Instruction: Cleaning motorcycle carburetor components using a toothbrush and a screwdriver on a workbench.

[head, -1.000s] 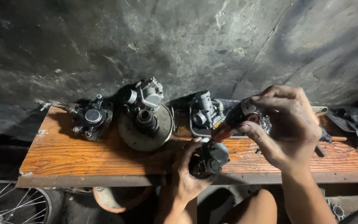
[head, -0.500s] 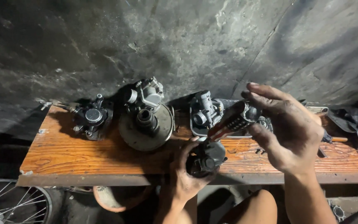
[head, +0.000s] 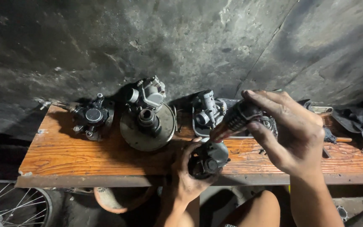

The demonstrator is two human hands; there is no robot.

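Left hand [head: 185, 176] cups a dark carburettor body [head: 209, 159] at the near edge of the plank [head: 64, 155], fingers curled round it. Right hand [head: 290, 130] pinches a ribbed screwdriver handle [head: 238, 117], its orange tip angled down towards the body. Further back sit a round plate [head: 148, 128] bearing another carburettor, a small dark part [head: 92, 117] to the left, and a tray [head: 198, 128]. Grease likely makes the grip slick: the tip could skid off and jab the left thumb, or the body could drop off the edge.
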